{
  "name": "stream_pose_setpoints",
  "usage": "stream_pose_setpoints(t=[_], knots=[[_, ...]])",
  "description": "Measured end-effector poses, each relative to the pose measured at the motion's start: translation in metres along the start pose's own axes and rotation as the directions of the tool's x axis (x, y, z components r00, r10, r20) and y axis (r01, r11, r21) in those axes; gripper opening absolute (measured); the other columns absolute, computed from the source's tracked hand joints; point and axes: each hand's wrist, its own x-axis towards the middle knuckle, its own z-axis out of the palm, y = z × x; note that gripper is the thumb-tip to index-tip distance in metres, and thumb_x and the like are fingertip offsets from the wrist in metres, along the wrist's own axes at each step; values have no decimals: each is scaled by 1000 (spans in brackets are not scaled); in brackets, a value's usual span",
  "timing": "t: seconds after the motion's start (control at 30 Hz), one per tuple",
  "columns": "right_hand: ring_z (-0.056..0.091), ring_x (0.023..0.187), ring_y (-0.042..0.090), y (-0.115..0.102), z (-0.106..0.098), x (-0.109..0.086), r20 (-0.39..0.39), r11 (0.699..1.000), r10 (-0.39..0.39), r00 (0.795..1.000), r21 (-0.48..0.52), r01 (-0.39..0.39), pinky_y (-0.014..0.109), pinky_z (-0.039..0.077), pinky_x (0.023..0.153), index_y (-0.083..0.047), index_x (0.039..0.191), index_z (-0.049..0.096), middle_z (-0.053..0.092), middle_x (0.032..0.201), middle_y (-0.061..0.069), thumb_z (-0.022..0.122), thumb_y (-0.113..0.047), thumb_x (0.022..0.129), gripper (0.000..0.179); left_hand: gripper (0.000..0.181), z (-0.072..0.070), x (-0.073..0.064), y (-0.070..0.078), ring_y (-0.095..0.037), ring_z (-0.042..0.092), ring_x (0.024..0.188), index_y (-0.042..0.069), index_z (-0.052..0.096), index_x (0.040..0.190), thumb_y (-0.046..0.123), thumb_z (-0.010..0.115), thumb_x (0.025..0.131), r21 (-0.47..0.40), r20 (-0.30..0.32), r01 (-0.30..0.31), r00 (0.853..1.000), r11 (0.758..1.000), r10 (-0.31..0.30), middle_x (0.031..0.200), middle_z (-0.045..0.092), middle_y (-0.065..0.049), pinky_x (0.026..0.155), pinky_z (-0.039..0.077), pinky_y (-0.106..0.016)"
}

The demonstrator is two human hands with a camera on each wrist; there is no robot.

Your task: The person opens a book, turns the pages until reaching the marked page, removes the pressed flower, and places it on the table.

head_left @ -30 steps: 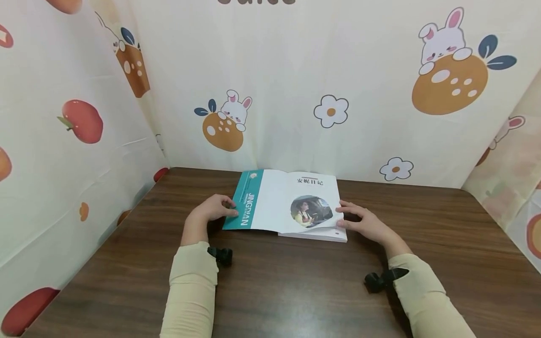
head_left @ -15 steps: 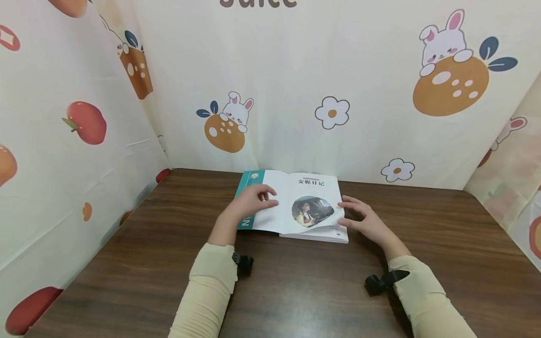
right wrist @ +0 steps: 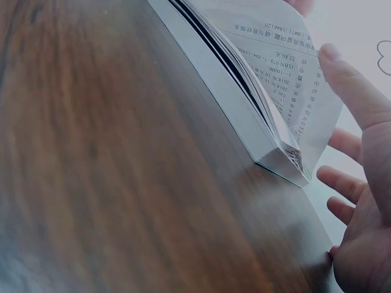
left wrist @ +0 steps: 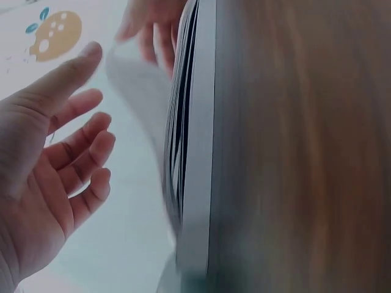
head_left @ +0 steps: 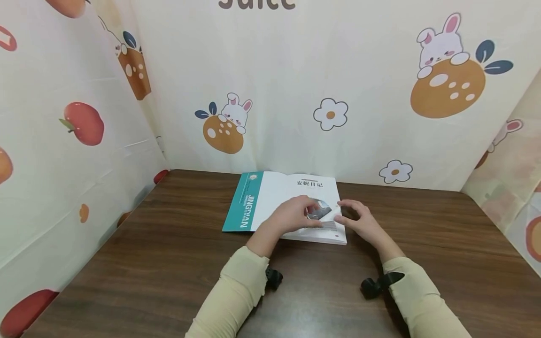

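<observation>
Just below the centre of the head frame, we saw a spread-out book (head_left: pixel 270 192) on the bench (head_left: pixel 127 263). Our left hand (head_left: pixel 291 216) hovered over it, fingers loosely bent, gripping nothing; our right hand's (head_left: pixel 361 220) fingers stood parted at a raised page (right wrist: pixel 287 61).

A cloth-walled tabletop nook, home or studio I can't tell, wood-grain table (head_left: pixel 127 263) before me, pale cloth hangings (head_left: pixel 279 70) at nine, twelve and three o'clock, printed rabbits (head_left: pixel 441 50), fruit (head_left: pixel 86 123), flowers (head_left: pixel 331 114), dark lettering (head_left: pixel 257 4) at twelve
</observation>
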Motion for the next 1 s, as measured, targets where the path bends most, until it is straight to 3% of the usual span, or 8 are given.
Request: stream_pose_setpoints(t=[0.17,0.37,0.5,0.63,0.83,1.0], knots=[[18,128,40,-1,3,-1,5,1000,29,1000,7,-29,65,14,97,-7,126,49,34,137,19,66,-37,84,54,45,13,6,11,-7,49,77,19,61,111,40,76,74,104,-13,-36,999,994,38,91,55,6,67,42,-19],[17,127,41,-1,3,-3,7,999,46,999,1,-46,66,15,96,-6,127,48,31,137,20,64,-38,85,55,40,19,8,18,-5,48,77,23,58,115,37,72,80,266,-53,-57,996,962,74,96,55,7,67,41,-18],[18,127,41,0,3,-3,8,999,52,999,4,-52,65,15,97,-5,126,48,33,136,21,64,-38,86,54,37,21,9,20,-4,50,78,24,61,116,36,69,82,314,-61,-57,995,948,80,96,57,9,69,41,-18],[19,128,41,0,1,-4,29,998,43,999,33,-44,63,15,99,-3,128,46,32,137,22,63,-36,86,56,30,22,9,20,-3,51,76,22,67,111,34,68,84,292,-74,-55,994,955,80,88,60,12,69,42,-18],[14,135,42,5,-11,-6,133,995,32,991,86,-44,63,14,101,-7,144,24,21,146,23,67,-28,84,77,16,20,9,18,-3,49,70,20,72,98,29,67,85,159,-117,-24,992,987,43,77,60,13,66,40,-16],[13,134,43,10,-17,-6,185,1000,18,983,3,-19,65,13,99,-10,146,21,17,148,23,74,-29,77,88,16,12,6,17,-4,49,69,20,73,96,30,68,85,87,-184,1,983,996,15,75,59,13,63,40,-15]])
